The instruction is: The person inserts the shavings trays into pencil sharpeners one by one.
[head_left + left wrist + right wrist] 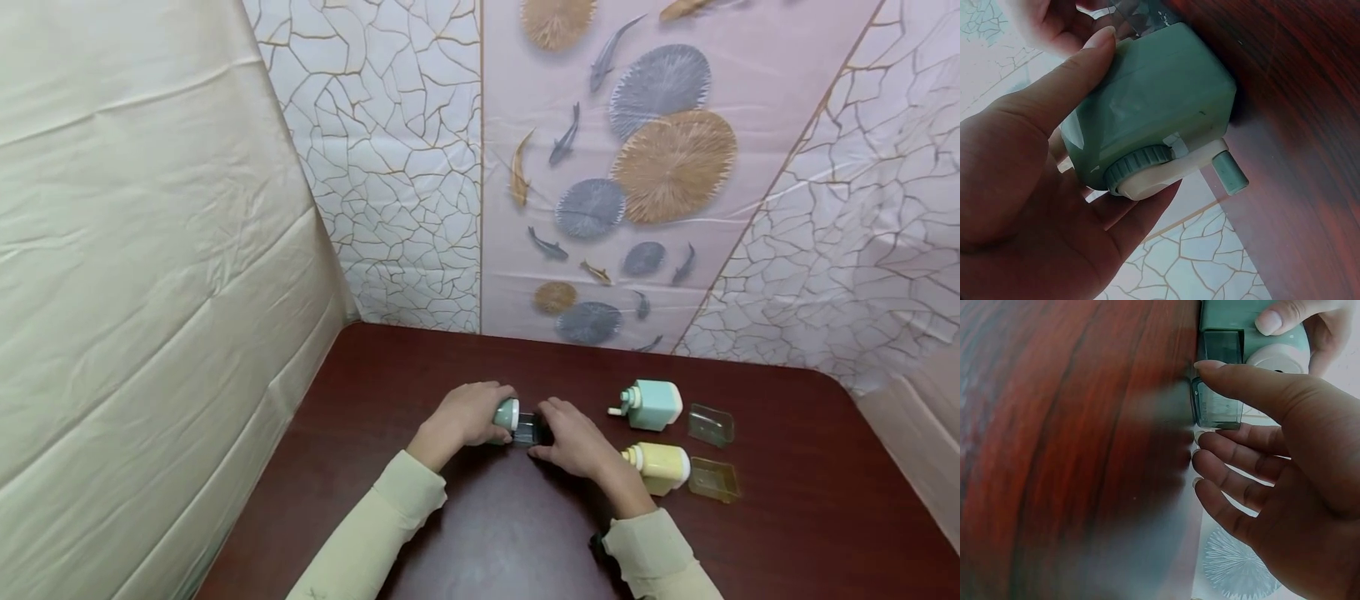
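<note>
My left hand (471,414) grips a dark green crank pencil sharpener (1166,94), thumb along one side and fingers round the other. Its pale crank arm (1175,172) with a green knob points away from the palm in the left wrist view. At the sharpener's other end, my right hand (576,439) pinches a see-through shavings drawer (1218,406) between thumb and fingers. The drawer sticks partly out of the sharpener's body, low at the tabletop. In the right wrist view the remaining fingers are loosely bent beside it.
On the dark red-brown table (360,500), to the right, lie a mint sharpener (658,406) and a yellow sharpener (662,465). A clear greenish drawer (711,425) and an amber drawer (714,481) lie beside them. Patterned cloth (405,167) hangs behind the table.
</note>
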{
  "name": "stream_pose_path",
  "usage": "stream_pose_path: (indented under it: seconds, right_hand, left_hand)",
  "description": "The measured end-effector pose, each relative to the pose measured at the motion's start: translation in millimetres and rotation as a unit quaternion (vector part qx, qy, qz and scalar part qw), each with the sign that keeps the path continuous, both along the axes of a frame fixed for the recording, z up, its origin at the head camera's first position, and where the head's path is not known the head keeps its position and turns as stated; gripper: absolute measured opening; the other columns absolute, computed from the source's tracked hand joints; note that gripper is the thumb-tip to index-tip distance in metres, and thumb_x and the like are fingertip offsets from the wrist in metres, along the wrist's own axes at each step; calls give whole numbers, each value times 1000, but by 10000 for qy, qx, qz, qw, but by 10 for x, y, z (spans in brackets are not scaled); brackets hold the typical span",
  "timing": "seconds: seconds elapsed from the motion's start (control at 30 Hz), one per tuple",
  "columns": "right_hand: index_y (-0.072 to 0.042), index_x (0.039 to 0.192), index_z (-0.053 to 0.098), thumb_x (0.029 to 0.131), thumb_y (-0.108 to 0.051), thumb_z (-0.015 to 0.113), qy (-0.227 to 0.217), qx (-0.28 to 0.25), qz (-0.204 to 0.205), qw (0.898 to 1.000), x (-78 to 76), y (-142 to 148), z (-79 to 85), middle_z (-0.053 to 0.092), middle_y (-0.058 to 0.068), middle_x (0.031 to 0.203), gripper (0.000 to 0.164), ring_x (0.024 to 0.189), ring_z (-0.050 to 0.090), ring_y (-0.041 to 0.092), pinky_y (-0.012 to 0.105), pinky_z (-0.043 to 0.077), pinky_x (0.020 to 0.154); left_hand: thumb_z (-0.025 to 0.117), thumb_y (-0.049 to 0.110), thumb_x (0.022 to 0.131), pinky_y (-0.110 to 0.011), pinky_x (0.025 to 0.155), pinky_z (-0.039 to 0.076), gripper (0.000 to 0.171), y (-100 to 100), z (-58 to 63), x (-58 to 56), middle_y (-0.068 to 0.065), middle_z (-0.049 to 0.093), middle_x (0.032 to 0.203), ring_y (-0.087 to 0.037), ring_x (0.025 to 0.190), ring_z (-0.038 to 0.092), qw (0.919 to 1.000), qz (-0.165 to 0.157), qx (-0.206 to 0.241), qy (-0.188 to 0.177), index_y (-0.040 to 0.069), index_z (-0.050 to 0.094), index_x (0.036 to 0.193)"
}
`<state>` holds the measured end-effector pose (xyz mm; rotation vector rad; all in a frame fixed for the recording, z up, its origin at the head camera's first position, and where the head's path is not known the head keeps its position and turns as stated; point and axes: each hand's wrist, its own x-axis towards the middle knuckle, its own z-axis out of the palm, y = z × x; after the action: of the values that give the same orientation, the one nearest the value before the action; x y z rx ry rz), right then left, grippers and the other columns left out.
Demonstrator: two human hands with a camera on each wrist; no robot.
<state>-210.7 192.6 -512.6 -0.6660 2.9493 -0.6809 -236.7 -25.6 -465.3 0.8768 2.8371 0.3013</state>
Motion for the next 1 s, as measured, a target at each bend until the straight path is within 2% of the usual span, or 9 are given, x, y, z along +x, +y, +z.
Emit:
stream_pose_path:
  seconds: [0.2,0.37,0.47,0.7,1.0]
  right_hand:
    - [-2,129,65,87,-29,91,-60,133,107,9998,-56,-155,-14,64,7,118,56,103,61,21,44,54,88]
    - [-2,130,65,88,-30,89,31,186,463,9988,-173,-362,-7,64,7,119,56,104,62,22,45,55,88]
    - [-2,133,64,90,-32,87,-19,195,554,9983,-185,-409,3,63,8,121,57,107,62,23,45,54,90]
    - [-3,131,65,89,-31,89,-244,4,154,9996,-56,-249,-6,63,5,117,56,101,60,19,43,54,85]
    - [-2,133,64,89,-29,89,-257,-123,-69,9996,-11,-26,-2,64,9,123,57,105,62,21,44,55,89]
  left_hand:
    - [88,41,88,-37,83,54,56,-167,-49,10,0,69,117,-17,95,64,9998,63,198,7,21,66,136]
    - [90,37,87,-41,85,55,56,-379,-10,37,-2,69,118,-20,96,64,9988,417,258,14,19,67,135]
    - [91,35,87,-43,87,55,56,-427,-1,58,-3,69,119,-21,97,65,9982,530,291,-26,19,67,135]
    - [89,37,88,-41,85,54,54,-233,-5,62,-3,70,116,-20,95,65,9994,96,342,-53,19,67,134]
    - [90,40,87,-39,84,54,56,12,-1,4,-1,70,116,-19,94,65,9995,-165,256,88,21,67,135]
